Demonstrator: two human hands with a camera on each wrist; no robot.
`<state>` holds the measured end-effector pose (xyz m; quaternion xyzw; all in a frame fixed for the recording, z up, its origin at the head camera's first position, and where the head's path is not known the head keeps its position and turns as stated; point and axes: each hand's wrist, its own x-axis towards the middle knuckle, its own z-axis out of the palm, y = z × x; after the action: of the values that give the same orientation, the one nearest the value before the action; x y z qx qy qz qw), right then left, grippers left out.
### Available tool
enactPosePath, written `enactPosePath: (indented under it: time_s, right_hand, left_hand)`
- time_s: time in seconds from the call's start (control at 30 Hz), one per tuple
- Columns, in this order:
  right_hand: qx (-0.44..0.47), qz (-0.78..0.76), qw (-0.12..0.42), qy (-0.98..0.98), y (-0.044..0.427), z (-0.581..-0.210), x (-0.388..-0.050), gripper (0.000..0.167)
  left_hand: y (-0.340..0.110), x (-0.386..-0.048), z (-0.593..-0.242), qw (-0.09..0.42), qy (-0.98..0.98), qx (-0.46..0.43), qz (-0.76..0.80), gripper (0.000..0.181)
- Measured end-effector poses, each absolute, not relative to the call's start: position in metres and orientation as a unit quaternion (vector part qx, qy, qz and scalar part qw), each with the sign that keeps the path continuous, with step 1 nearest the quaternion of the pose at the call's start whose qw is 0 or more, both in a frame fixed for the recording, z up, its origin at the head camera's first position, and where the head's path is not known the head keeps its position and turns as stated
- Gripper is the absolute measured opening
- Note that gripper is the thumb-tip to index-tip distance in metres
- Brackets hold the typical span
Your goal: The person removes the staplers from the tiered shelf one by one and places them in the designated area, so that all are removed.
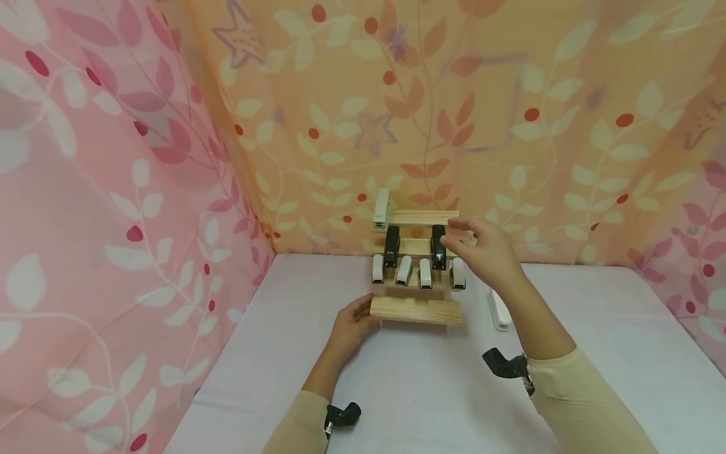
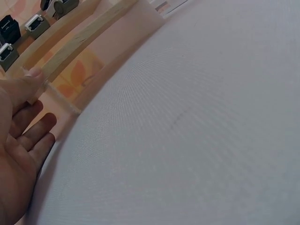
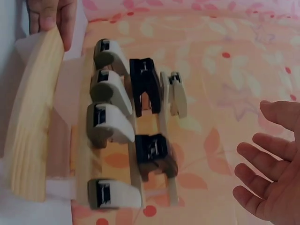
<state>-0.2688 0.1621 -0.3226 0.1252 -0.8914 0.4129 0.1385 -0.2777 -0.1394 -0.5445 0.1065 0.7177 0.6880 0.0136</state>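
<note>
A tiered wooden rack stands against the back cloth. My left hand pinches the left end of its lowest board, thumb on top and the other fingers below. That board bears nothing. Several white staplers line the tier above, two black staplers lie on the third, and a pale stapler sits at the top board's left end. My right hand hovers by the rack's upper right side, near the right black stapler; its fingers are spread and hold nothing.
A white stapler lies on the white table cloth, right of the rack and below my right forearm. Patterned orange cloth hangs behind, with pink cloth along the left side.
</note>
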Motion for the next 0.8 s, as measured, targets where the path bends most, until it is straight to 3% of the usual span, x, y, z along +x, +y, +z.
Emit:
enactPosePath:
  time_s: [0.23,0.8]
  right_hand:
    - [0.130,0.413,0.102,-0.896,0.133,-0.311,-0.294,0.055]
    - [0.125,0.455,0.096,-0.877,0.068,-0.312,-0.349,0.070]
  left_hand:
    - [-0.141,-0.278,-0.545,0.014,0.715,0.113,0.689,0.066]
    - [-0.142,-0.279,-0.547,0.015,0.719,0.115,0.685,0.066]
